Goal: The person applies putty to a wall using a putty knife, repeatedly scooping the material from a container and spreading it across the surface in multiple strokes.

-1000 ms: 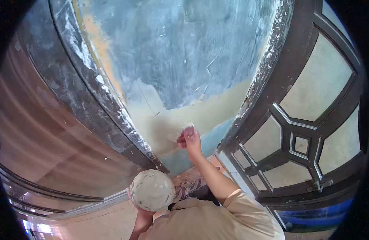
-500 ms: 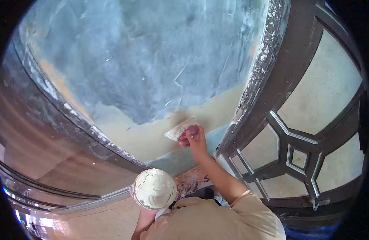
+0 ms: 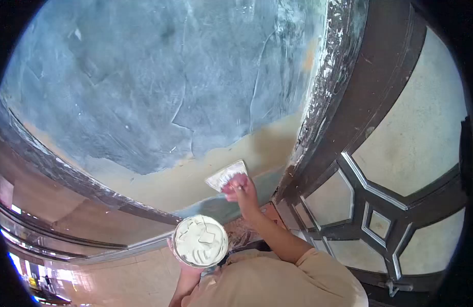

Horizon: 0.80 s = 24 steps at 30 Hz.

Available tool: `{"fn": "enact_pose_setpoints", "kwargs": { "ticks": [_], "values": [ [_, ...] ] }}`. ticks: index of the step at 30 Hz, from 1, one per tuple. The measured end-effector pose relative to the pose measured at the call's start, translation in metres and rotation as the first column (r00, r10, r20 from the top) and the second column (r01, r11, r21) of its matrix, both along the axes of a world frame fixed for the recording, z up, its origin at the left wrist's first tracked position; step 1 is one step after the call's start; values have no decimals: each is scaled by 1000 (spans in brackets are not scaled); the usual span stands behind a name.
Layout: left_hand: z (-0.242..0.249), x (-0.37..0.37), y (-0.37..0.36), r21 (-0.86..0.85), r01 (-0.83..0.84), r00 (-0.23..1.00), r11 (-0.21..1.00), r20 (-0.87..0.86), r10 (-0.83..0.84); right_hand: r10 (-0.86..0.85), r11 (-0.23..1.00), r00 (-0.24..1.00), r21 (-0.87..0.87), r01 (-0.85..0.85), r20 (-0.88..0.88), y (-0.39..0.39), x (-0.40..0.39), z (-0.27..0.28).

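In my right hand (image 3: 239, 188) is a wide putty knife (image 3: 227, 175), its blade smeared with white paste. The fingers are wrapped round it, close in front of the lower wall; whether the blade touches the wall I cannot make out. My left hand (image 3: 189, 267) supports a round tub (image 3: 226, 246) from below and the side, most of its fingers hidden. White putty (image 3: 200, 239) with ridges and scooped marks fills the tub. Ahead stands a wall panel (image 3: 144, 87), patchy blue-grey above, with a beige band (image 3: 167, 187) along its lower part.
A worn, paint-spattered frame (image 3: 318, 97) edges the panel on the right. Beside it stands a dark door (image 3: 344, 138) with pale panes and a latch (image 3: 391, 290). Brown boards (image 3: 57, 204) run along the left, above a tiled floor (image 3: 129, 276).
The view has shifted, bringing more of the panel's right side into sight. The tub now faces up more squarely, showing the putty's surface. My right hand has turned slightly with the putty knife.
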<state>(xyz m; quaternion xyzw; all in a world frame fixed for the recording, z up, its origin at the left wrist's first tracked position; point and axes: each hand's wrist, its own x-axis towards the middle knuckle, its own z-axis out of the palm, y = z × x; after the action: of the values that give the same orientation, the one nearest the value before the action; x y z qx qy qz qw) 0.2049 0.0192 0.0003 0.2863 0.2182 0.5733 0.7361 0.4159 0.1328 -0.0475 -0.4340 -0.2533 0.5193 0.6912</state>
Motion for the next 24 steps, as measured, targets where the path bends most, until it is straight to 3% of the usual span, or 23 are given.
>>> {"fn": "enact_pose_setpoints", "kwargs": {
  "ticks": [3, 5, 7, 8, 9, 10, 11, 13, 14, 15, 16, 18, 21, 24],
  "values": [
    [0, 16, -4, -49, -42, 999, 998, 28, 43, 50, 995, 998, 90, -47, -32, 16, 6, 41],
    [4, 26, -7, -84, -75, 996, 994, 36, 79, 77, 992, 994, 107, -69, -72, 17, 12, 35],
    [14, 36, -10, -42, 14, 996, 999, 90, -10, 7, 1000, 998, 15, -6, -68, 15, 17, -8],
    [-11, 25, -14, 128, -36, 991, 991, -121, 51, 52, 992, 998, -117, -57, -44, 2, 25, -35],
    [-12, 28, -15, 129, -41, 991, 991, -119, 57, 57, 991, 997, -116, -62, -42, -6, 41, -113],
    [-13, 30, -15, 123, -46, 992, 991, -112, 60, -38, 991, 970, -115, 67, 240, -2, 28, -182],
    [-13, 38, -14, 120, -50, 992, 992, -105, 62, -37, 992, 970, -112, 66, 242, -10, 37, -169],
    [-19, 35, -18, 114, -51, 994, 992, -94, 62, 110, 899, 991, -417, -133, -78, -38, 50, -111],
    [-13, 48, -7, 106, -49, 994, 993, -91, 58, 91, 930, 994, -351, -109, -68, -35, 54, -93],
    [-14, 48, -7, 95, -43, 995, 995, -85, 51, -21, 990, 976, -135, 50, 215, -20, 56, -92],
    [-16, 49, -9, 85, -35, 996, 996, -79, 42, -187, 982, 873, 122, 147, 451, -2, 61, -91],
    [-15, 56, -4, 65, -22, 997, 998, -71, 27, -67, 998, 993, -12, 68, 102, 11, 78, -5],
    [-16, 62, -3, 37, -6, 997, 999, -71, 8, -6, 1000, 1000, -12, 6, 26, 27, 118, 34],
    [-15, 64, 3, 14, 7, 998, 1000, -65, -7, -99, 990, 986, -83, 111, 136, 32, 144, -6]
  ]
}}
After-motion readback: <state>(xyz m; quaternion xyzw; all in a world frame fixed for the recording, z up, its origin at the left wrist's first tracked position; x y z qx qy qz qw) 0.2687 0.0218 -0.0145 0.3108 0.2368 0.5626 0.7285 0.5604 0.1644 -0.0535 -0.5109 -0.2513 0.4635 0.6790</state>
